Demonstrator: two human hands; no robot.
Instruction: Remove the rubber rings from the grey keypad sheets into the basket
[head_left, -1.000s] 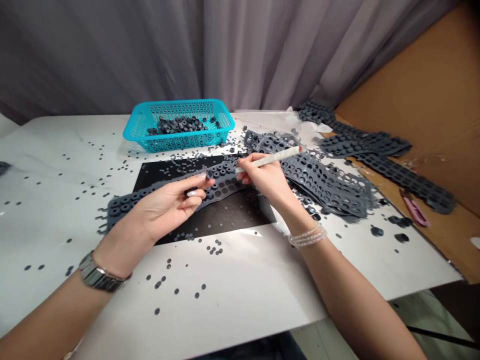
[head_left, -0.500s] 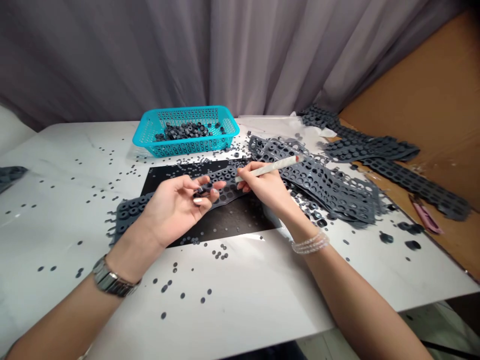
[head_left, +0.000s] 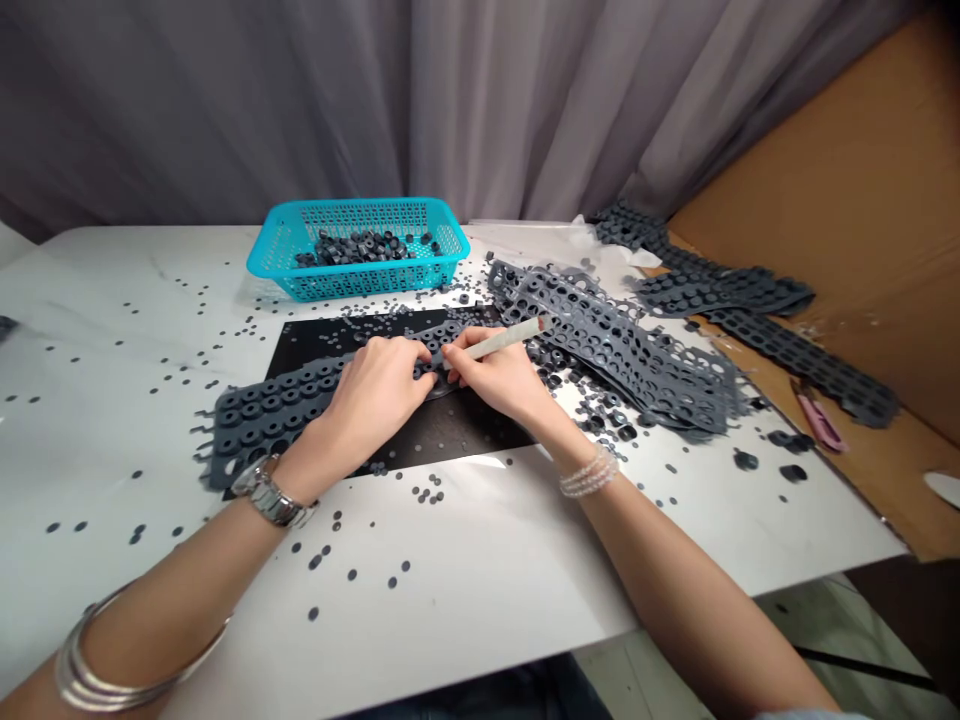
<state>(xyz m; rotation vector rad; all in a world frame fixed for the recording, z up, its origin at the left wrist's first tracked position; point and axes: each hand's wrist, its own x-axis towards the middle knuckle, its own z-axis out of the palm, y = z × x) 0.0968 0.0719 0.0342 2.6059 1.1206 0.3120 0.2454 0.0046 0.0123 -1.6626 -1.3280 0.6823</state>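
Note:
A dark grey moulded rubber strip (head_left: 259, 405) with rows of ring-shaped bumps lies across a black mat (head_left: 472, 430). Palm down on the strip, my left hand (head_left: 375, 395) has its fingers curled and the thumb and fingertips gripping it near its middle. My right hand (head_left: 499, 378) is closed round a white, pen-like stick tool (head_left: 506, 340) with a reddish upper end. The tool's lower end points at the strip beside my left fingertips; its tip is hidden by the fingers.
A turquoise basket (head_left: 360, 282) holding many small dark rubber pieces (head_left: 360, 247) stands at the back. Punched rubber sheets (head_left: 615, 340) are heaped to the right, with loose rings (head_left: 611, 410) beside them. A pink-handled cutter (head_left: 823, 420) lies on the brown board. Small discs (head_left: 352, 574) litter the white table.
My left hand has turned from palm up, with small dark rubber pieces at its fingers, to palm down on the strip. My right hand brought the tool lower and left. The view shifted slightly.

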